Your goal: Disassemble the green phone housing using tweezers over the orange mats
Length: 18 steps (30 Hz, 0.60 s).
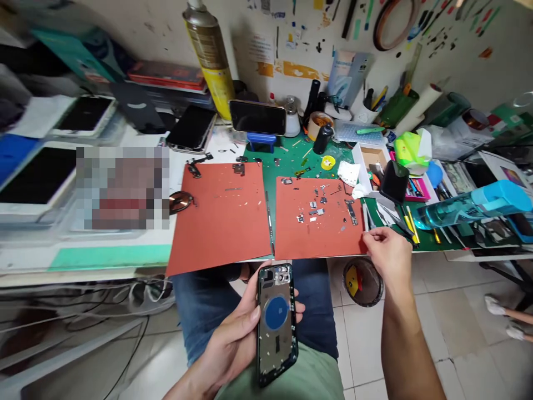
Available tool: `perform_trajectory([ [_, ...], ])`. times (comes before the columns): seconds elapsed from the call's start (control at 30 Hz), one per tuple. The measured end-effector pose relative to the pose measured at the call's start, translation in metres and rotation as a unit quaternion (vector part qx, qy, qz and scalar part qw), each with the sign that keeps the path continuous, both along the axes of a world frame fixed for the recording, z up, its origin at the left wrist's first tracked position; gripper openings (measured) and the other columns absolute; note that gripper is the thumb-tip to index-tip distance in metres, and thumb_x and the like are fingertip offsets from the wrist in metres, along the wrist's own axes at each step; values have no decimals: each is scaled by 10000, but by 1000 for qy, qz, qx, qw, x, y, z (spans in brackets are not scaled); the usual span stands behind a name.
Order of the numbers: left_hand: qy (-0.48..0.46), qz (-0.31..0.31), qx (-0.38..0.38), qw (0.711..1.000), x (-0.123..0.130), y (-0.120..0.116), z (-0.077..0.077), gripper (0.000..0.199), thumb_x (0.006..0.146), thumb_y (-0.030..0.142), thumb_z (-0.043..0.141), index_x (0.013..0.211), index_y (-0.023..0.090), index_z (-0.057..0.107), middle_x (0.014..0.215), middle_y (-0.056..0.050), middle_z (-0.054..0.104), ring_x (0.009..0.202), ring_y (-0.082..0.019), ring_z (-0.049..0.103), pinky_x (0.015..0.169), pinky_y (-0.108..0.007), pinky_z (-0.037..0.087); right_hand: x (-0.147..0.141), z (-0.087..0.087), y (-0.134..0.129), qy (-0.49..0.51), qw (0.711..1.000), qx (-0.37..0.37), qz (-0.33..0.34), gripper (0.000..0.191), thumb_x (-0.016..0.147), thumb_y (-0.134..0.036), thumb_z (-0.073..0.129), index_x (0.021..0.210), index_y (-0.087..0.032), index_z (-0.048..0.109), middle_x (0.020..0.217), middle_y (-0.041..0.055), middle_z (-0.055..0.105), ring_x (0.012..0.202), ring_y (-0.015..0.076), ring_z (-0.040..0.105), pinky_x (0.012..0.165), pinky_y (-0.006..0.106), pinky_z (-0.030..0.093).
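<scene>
The left hand (233, 336) has its grip clamped around the opened phone housing (272, 347), above the lap (318, 316); the right hand (389, 258) bunches at the right-hand red mat's (302, 241) edge, whether gripping anything I cannot tell; seemingly a steadying step, calling for care.

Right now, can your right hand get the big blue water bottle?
Probably yes. My right hand is at the workbench's front edge, and the blue water bottle is farther right. Only low things like slim yellow tools seem between them.
</scene>
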<state>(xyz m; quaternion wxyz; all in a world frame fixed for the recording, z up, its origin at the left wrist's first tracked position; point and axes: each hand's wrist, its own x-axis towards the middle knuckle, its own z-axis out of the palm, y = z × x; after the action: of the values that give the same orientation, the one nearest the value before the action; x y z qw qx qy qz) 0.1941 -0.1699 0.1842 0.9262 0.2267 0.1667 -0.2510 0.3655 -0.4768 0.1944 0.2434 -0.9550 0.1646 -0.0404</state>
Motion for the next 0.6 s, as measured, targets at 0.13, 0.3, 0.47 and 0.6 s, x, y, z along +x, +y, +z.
perform_trajectory([
  [0.13, -31, 24, -30, 999, 0, -2, -9, 1080, 1004, 377, 707, 1756, 343, -68, 1443, -216, 730, 1297, -436, 731, 1106, -584, 506, 0, -5, -7, 1, 999, 31, 8, 338, 822, -506, 691, 953, -212, 794, 736, 59, 811, 626, 254, 737, 713, 360, 524],
  [0.3, -47, 51, -43, 997, 1, -5, -13, 1086, 985, 386, 743, 1761, 331, -14, 1412, -208, 750, 1271, -415, 749, 1135, -613, 496, 3, -9, -12, -3, 999, -1, 34, 421, 826, -605, 687, 859, -207, 822, 658, 107, 781, 671, 322, 725, 733, 427, 490],
  [0.47, 10, 42, -53, 998, -2, 0, -4, 1112, 957, 405, 787, 1763, 362, 21, 1446, -200, 745, 1303, -423, 738, 1180, -595, 488, 2, 5, -39, -10, 996, -81, 24, 483, 929, -589, 573, 871, -192, 842, 637, 129, 768, 673, 334, 706, 687, 420, 453],
  [0.6, 97, 17, -25, 995, -2, 7, 1, 1096, 964, 456, 758, 1743, 476, -13, 1470, -136, 750, 1319, -424, 732, 1162, -582, 534, 6, 18, -61, 24, 990, -131, 45, 290, 934, -408, 641, 900, -220, 859, 835, 90, 847, 759, 267, 746, 728, 349, 487],
])
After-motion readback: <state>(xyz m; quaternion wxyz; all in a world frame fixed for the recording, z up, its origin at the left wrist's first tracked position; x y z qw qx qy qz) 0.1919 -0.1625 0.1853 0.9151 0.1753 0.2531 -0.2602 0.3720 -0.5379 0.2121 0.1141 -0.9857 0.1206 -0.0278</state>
